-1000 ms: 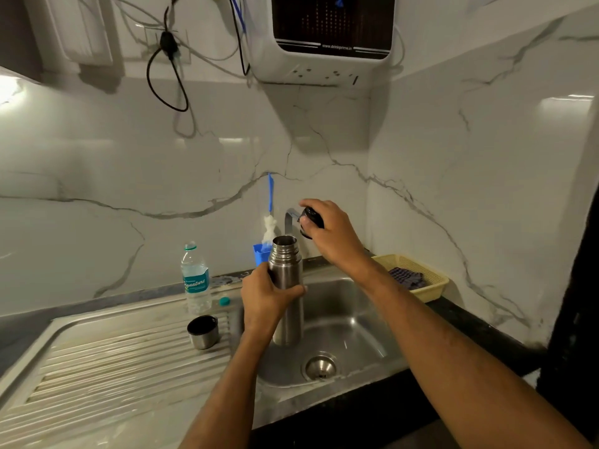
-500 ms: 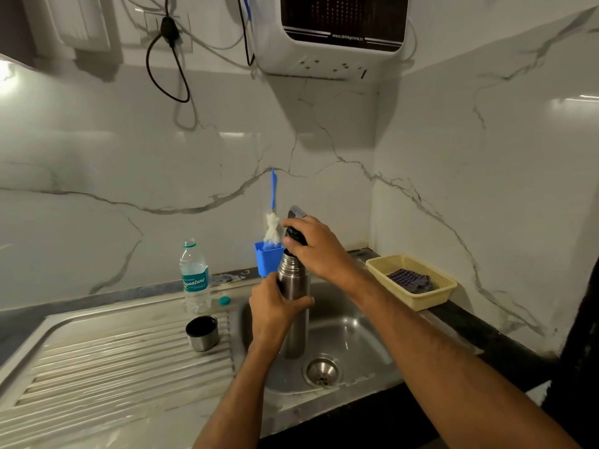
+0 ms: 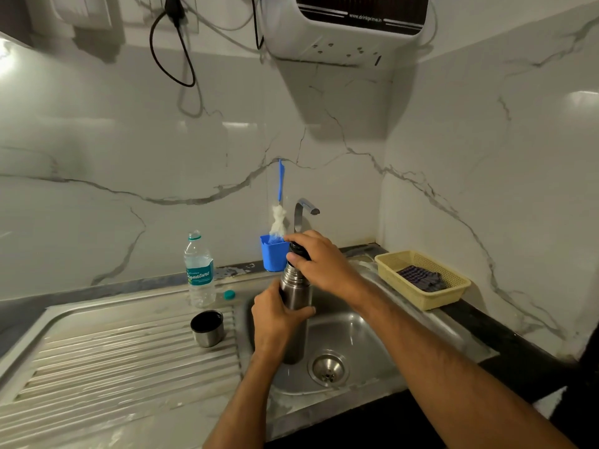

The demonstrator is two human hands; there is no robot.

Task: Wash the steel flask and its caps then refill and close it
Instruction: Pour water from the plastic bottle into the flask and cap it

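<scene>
The steel flask [image 3: 294, 286] stands upright over the sink basin [image 3: 363, 338], near its left wall. My left hand [image 3: 275, 322] is wrapped around its body at mid height. My right hand [image 3: 319, 262] grips the black inner cap [image 3: 299, 249], which sits on the flask's mouth. The steel outer cap [image 3: 207, 328] stands mouth-up on the ribbed draining board [image 3: 123, 361], left of the basin.
A plastic water bottle [image 3: 199, 270] with its teal lid [image 3: 229, 294] beside it stands behind the outer cap. A blue holder [image 3: 274, 254] with a bottle brush and the tap [image 3: 304, 210] are at the back. A yellow basket [image 3: 424, 280] sits right. A water purifier [image 3: 343, 30] hangs above.
My right hand brought the black cap down from beside the tap onto the flask's mouth. The flask stayed upright in my left hand.
</scene>
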